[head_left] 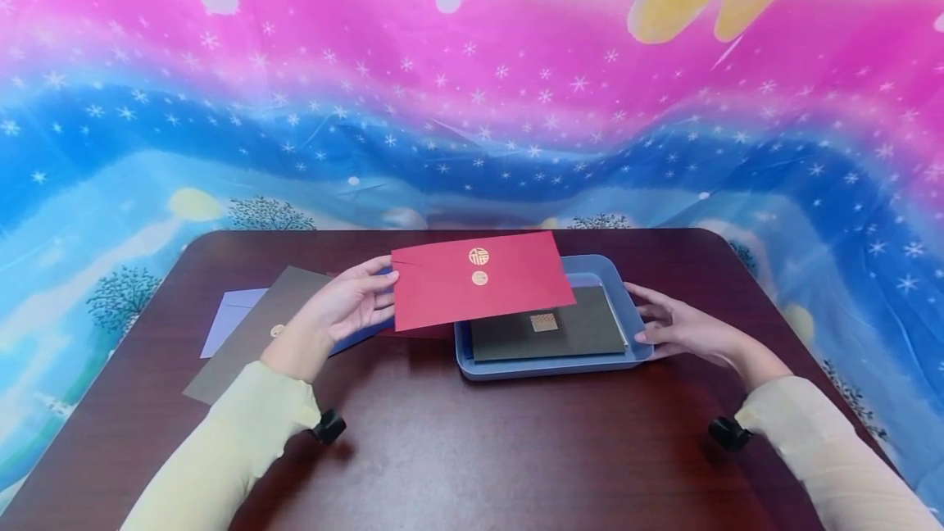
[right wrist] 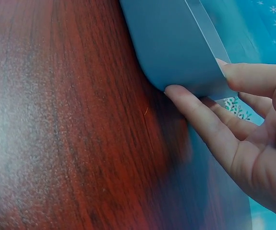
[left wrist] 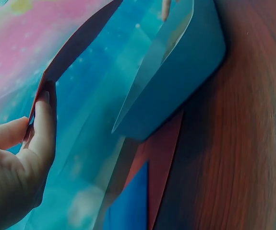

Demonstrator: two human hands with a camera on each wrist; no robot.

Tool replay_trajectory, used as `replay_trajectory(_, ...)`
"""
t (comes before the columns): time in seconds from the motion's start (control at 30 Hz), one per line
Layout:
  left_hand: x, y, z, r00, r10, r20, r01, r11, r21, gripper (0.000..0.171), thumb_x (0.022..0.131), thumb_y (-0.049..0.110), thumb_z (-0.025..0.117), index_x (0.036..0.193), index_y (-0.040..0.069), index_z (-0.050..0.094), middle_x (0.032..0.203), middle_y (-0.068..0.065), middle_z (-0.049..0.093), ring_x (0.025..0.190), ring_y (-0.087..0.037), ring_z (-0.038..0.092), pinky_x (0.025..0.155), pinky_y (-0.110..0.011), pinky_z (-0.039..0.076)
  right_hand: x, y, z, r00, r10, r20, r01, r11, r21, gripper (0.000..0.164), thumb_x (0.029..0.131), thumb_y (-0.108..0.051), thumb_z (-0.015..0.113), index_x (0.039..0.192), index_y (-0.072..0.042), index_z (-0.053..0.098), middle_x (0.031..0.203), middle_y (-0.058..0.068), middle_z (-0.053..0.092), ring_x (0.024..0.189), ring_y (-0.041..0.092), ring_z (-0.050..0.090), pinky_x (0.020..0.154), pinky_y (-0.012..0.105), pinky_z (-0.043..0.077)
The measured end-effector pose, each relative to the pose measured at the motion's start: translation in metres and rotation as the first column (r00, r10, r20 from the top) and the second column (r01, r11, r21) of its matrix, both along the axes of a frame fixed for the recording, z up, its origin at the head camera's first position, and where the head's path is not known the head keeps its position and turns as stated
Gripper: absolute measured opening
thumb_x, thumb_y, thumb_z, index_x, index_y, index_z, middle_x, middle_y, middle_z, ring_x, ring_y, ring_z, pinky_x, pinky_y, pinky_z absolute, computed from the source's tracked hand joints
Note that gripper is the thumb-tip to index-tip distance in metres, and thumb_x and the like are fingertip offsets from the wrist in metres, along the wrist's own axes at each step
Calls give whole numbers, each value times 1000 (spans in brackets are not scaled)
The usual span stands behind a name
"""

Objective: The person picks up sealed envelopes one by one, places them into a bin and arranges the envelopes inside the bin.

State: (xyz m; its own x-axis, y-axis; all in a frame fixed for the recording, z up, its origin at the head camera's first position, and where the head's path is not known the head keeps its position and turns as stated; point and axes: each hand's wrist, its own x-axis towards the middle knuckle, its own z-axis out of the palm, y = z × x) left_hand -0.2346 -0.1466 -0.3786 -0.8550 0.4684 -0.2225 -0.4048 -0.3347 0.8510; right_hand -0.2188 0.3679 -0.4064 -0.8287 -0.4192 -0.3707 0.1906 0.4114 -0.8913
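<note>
My left hand pinches the left end of a red envelope with gold round emblems, thumb on one face and fingers behind. The envelope is held up over the left part of a blue-grey tray, overlapping its far left corner in the head view. Inside the tray lies a dark grey envelope with a gold square, a pale edge showing under it. At the tray's right end, my right hand grips the wall, fingertips at the lower corner and another digit at the rim.
Left of the tray, flat envelopes overlap on the dark wooden table: a lavender one, a dark grey one with a gold emblem, a blue one and a dark red one. A colourful printed cloth hangs behind the table.
</note>
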Motion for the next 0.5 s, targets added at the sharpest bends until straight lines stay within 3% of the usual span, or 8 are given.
replay_trajectory(0.13, -1, 17, -1, 1000, -6, 19, 6, 1000, 1, 54, 110, 4, 38, 159, 3, 16, 106, 0, 67, 95, -15, 70, 81, -30, 59, 0, 1, 0, 1000, -4, -5, 4, 1000, 4, 97, 97, -7, 70, 165, -13, 0, 154, 41, 22, 116, 38, 64, 90, 49, 57)
replay_trajectory(0.5, -6, 56, -14, 998, -13, 54, 15, 999, -34, 43, 108, 2, 43, 151, 2, 35, 103, 0, 70, 92, -16, 71, 80, -31, 60, 0, 2, -3, 1000, 5, -9, -5, 1000, -16, 95, 98, -6, 68, 165, -12, 1, 154, 40, 21, 112, 34, 64, 89, 47, 58)
